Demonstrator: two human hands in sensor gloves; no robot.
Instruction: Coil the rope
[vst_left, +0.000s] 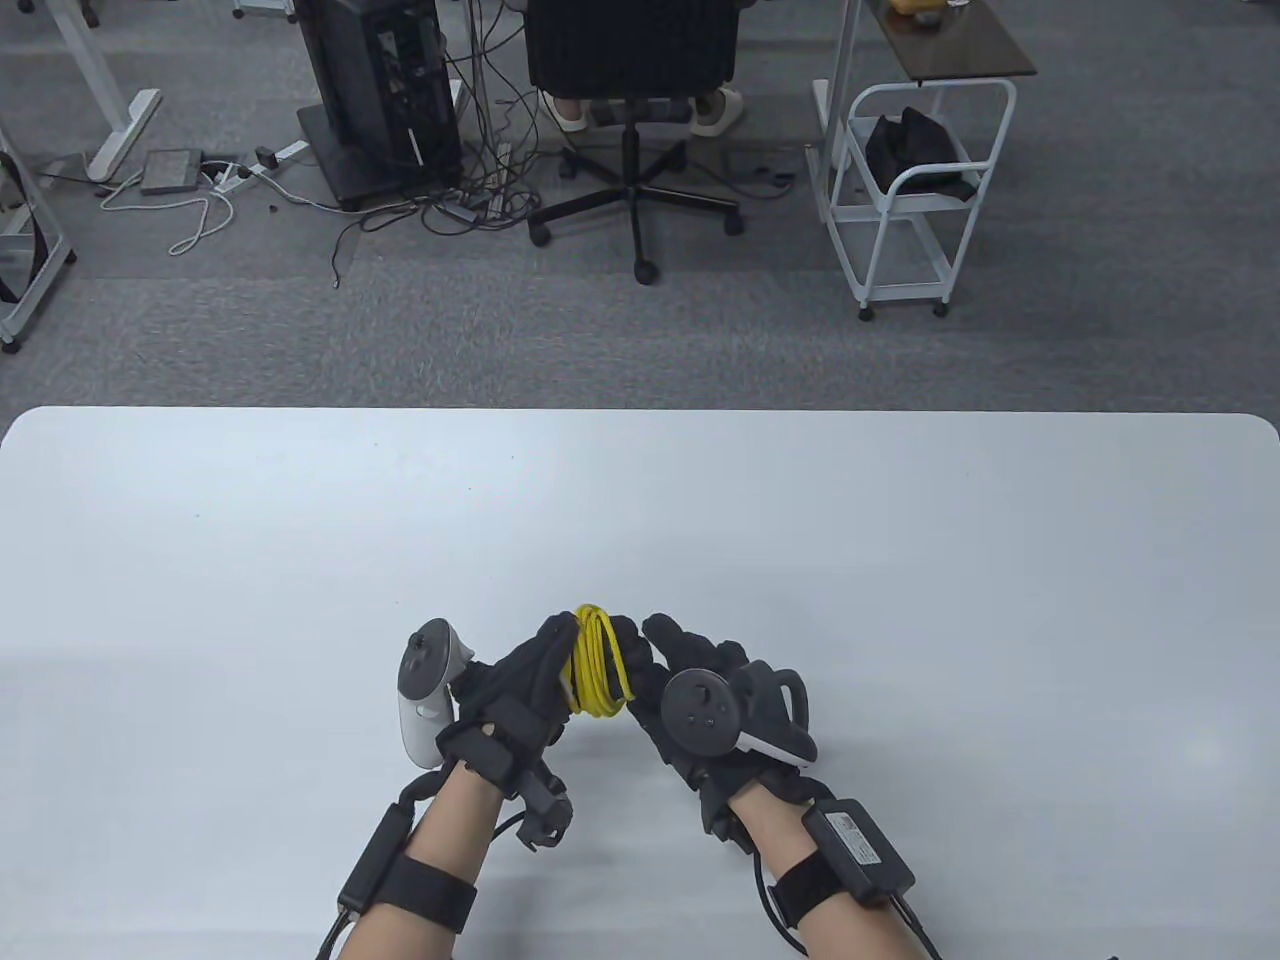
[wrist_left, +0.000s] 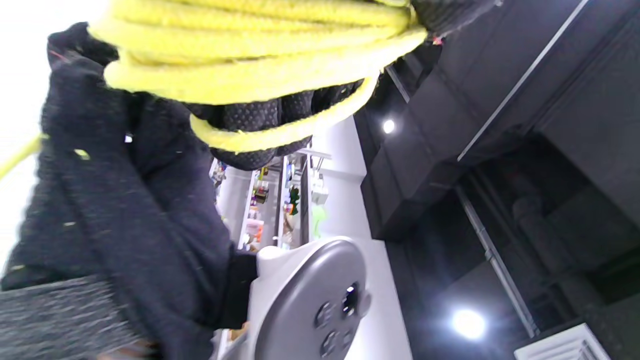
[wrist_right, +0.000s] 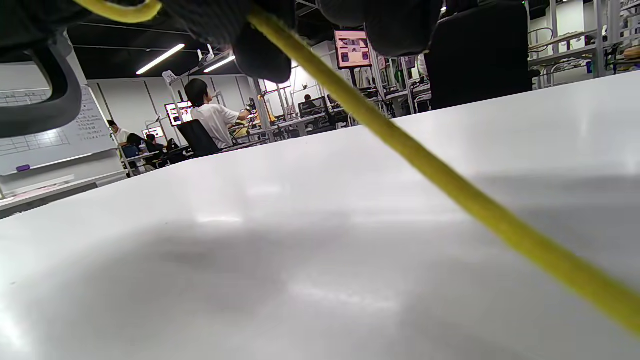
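white table (vst_left: 900, 560): yellow rope (vst_left: 597, 662) coiled round left hand (vst_left: 520, 690); right hand (vst_left: 690, 700) pinches its strand.

Yellow rope (vst_left: 597, 663), black gloves (vst_left: 520, 690), seemingly plain white table (vst_left: 900, 560).

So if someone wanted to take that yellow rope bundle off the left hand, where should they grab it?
Probably across the whole stack of loops of the yellow rope, coming from the right, where the right hand already is. The turns wrap around the left hand, so pinching all of them together should keep the coil from springing apart.
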